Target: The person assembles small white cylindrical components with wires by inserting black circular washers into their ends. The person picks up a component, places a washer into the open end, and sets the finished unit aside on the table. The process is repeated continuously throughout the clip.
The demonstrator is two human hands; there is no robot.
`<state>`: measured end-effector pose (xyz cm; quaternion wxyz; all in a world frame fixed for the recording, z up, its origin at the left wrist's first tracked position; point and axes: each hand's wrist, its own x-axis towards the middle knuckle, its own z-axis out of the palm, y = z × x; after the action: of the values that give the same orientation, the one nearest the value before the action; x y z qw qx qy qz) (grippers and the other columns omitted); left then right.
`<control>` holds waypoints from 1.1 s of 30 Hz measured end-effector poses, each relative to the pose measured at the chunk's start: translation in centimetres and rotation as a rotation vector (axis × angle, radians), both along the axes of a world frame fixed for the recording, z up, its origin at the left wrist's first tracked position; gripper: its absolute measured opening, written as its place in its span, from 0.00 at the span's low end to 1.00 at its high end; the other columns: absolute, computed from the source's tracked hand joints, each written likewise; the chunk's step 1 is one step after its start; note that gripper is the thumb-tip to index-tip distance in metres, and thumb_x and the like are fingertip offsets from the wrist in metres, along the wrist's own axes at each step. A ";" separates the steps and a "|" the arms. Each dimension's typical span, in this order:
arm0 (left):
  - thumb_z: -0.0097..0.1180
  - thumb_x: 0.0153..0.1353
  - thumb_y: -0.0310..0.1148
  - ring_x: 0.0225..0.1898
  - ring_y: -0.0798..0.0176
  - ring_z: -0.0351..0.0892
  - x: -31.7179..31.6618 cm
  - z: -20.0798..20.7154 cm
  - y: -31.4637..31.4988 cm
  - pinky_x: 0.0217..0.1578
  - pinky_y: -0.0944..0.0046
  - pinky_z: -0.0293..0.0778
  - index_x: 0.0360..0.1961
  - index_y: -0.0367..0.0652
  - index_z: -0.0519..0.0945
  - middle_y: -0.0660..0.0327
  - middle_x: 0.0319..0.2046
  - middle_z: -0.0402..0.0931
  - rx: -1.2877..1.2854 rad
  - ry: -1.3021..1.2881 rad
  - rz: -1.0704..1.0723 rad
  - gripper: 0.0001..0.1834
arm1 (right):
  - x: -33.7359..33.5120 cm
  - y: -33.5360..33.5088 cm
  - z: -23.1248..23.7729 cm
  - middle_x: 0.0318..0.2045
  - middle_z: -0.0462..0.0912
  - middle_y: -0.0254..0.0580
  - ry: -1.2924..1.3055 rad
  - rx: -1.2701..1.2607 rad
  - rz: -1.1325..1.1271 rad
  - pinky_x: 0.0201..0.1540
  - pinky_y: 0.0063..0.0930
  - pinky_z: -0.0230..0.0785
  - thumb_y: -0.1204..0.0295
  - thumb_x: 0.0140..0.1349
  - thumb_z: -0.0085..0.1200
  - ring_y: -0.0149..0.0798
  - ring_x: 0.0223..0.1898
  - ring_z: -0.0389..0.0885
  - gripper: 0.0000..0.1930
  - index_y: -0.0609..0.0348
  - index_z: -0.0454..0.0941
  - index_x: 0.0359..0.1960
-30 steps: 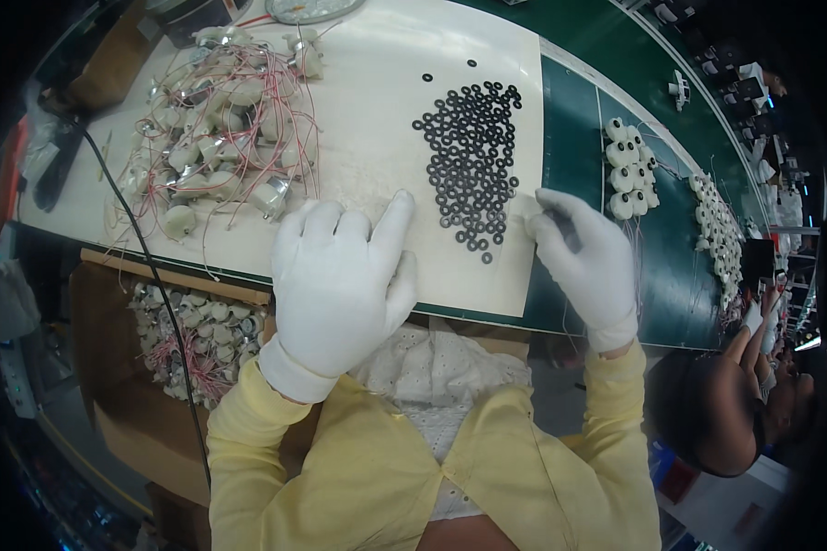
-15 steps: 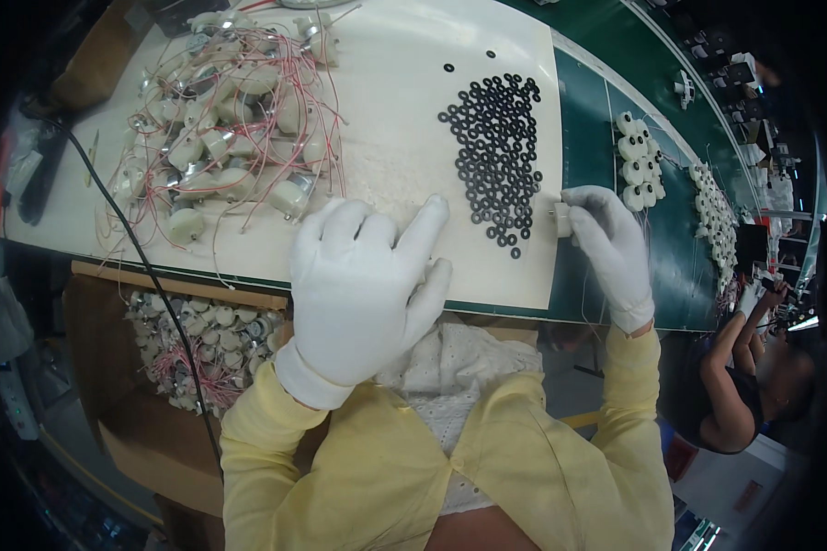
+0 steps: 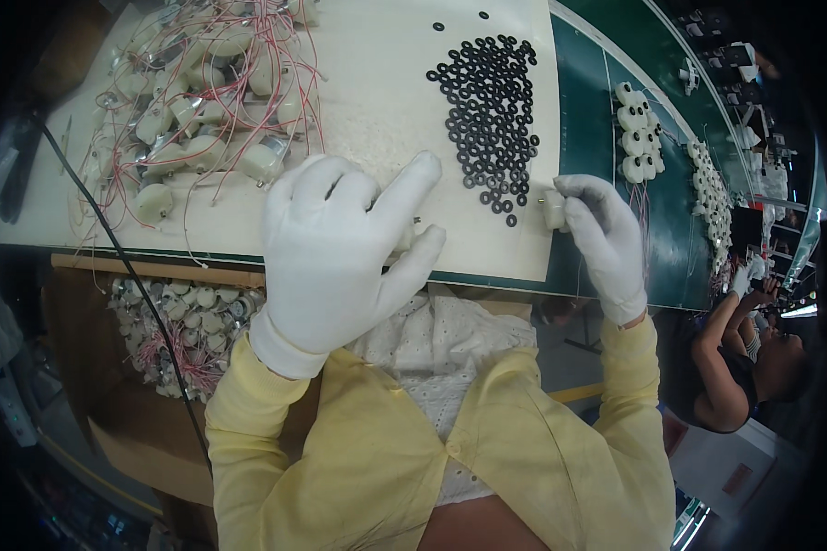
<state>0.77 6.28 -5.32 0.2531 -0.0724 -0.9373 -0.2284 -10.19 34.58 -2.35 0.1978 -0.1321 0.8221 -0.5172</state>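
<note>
Green workbench (image 3: 616, 138) with white mat (image 3: 377, 101)

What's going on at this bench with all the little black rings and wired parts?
A person in white gloves and yellow sleeves works at a cream mat on a green bench. The right hand pinches a small white cylindrical part beside a spread of black rubber rings. The left hand rests on the mat's near edge, something small under its fingers. A pile of small motors with red wires lies at upper left, and more fill a box below the bench.
</note>
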 end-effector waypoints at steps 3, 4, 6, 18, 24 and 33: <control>0.70 0.53 0.40 0.41 0.53 0.75 0.0 -0.1 0.0 0.46 0.51 0.67 0.58 0.48 0.86 0.60 0.31 0.72 0.014 -0.002 0.001 0.28 | 0.2 0.1 -0.3 0.42 0.86 0.35 0.045 -0.011 0.028 0.39 0.17 0.69 0.72 0.74 0.58 0.20 0.35 0.75 0.16 0.67 0.79 0.59; 0.70 0.53 0.40 0.41 0.53 0.75 0.0 -0.1 0.0 0.46 0.51 0.67 0.57 0.48 0.86 0.60 0.32 0.72 0.019 0.000 0.003 0.28 | 0.1 0.1 -0.5 0.42 0.86 0.36 0.080 -0.001 0.048 0.39 0.17 0.70 0.72 0.73 0.59 0.21 0.35 0.75 0.16 0.67 0.80 0.58; 0.70 0.53 0.40 0.41 0.53 0.75 0.0 -0.1 0.0 0.47 0.51 0.67 0.57 0.48 0.86 0.60 0.32 0.72 0.019 0.007 0.002 0.28 | 0.1 0.1 -0.6 0.43 0.87 0.36 0.211 0.057 0.114 0.39 0.19 0.71 0.73 0.71 0.62 0.22 0.35 0.77 0.15 0.66 0.81 0.56; 0.70 0.54 0.41 0.41 0.54 0.75 -0.1 -0.2 0.1 0.46 0.53 0.66 0.57 0.48 0.86 0.60 0.32 0.74 0.049 -0.014 0.036 0.27 | 0.2 -2.8 1.8 0.30 0.83 0.33 1.056 0.482 0.396 0.39 0.37 0.66 0.69 0.56 0.72 0.43 0.31 0.81 0.16 0.49 0.85 0.46; 0.70 0.54 0.40 0.41 0.54 0.76 0.0 -0.1 0.1 0.46 0.52 0.66 0.57 0.47 0.86 0.60 0.33 0.75 0.030 -0.021 0.035 0.28 | 0.4 -3.3 2.7 0.30 0.80 0.31 0.990 0.595 0.463 0.39 0.39 0.65 0.67 0.58 0.71 0.42 0.31 0.79 0.13 0.48 0.83 0.44; 0.69 0.54 0.37 0.41 0.53 0.76 -0.1 0.2 0.0 0.46 0.52 0.67 0.58 0.45 0.85 0.59 0.34 0.76 0.012 -0.052 0.013 0.28 | 1.5 -2.5 4.9 0.29 0.78 0.31 1.063 0.920 0.677 0.40 0.36 0.66 0.63 0.62 0.67 0.39 0.32 0.78 0.10 0.48 0.79 0.39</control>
<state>0.68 6.29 -5.16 0.2306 -0.0588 -0.9426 -0.2341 -8.67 32.05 2.57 -0.0407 -0.5106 0.8534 0.0971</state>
